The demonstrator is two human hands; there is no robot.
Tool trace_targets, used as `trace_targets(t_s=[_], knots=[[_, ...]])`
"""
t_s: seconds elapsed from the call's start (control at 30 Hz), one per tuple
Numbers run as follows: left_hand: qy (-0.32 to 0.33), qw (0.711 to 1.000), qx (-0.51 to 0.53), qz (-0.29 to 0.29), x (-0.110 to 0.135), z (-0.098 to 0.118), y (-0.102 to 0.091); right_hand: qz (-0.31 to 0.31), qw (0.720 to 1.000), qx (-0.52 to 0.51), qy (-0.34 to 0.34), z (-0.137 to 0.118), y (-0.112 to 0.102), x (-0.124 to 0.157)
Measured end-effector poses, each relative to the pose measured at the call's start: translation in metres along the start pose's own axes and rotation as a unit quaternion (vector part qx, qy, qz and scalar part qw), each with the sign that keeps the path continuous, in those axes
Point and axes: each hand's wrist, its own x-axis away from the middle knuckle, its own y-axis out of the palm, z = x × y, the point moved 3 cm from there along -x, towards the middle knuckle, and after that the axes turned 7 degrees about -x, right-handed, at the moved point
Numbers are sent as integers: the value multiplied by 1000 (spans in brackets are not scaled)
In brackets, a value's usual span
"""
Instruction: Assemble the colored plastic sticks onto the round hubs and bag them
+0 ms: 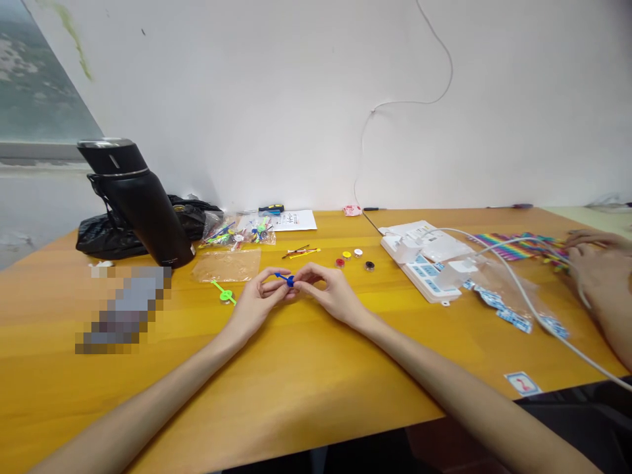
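My left hand [255, 301] and my right hand [332, 289] meet above the table, fingertips pinched around a small blue plastic arrow spinner [289, 281]. Its pointed tip sticks out to the left, and part of its round middle is covered by my fingers. Just left of my left hand lies a bright green arrow spinner [226, 295]. Beyond my hands are loose thin arrows [301, 253], dark and yellow. To their right sit small round pieces: yellow [346, 254], white [358, 253], red [340, 263] and black [369, 266].
A black bottle [143, 204] stands at left beside a blurred-out flat object [126, 306]. Bags of coloured parts [239, 230] lie behind. At right are a white power strip [419, 266] with cables, rainbow-coloured sticks [513, 245] and another person's hands [595, 266].
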Motion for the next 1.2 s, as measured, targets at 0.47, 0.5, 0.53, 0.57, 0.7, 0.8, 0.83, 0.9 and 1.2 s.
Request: trace_targets(t_s=[0.47, 0.5, 0.53, 0.57, 0.7, 0.8, 0.83, 0.9, 1.2], knots=[[23, 999, -19, -29, 0, -4, 0, -9, 998, -6, 59, 13, 0, 1], [29, 999, -23, -31, 0, -4, 1, -12, 998, -6, 64, 14, 0, 1], [34, 998, -27, -34, 0, -4, 1, -16, 998, -5, 68, 16, 0, 1], [40, 998, -33, -35, 0, -3, 1, -20, 997, 1, 68, 17, 1, 1], [62, 996, -52, -33, -1, 0, 1, -26, 997, 47, 53, 17, 3, 3], [64, 996, -56, -35, -1, 0, 1, -29, 996, 77, 34, 14, 4, 5], [64, 996, -56, -38, -1, 1, 1, -30, 995, 86, 29, 14, 4, 5], [64, 995, -57, -43, -1, 1, 1, -31, 994, 103, 23, 13, 4, 6], [43, 995, -54, -74, 1, 1, 2, -39, 988, 141, 41, 17, -1, 5]])
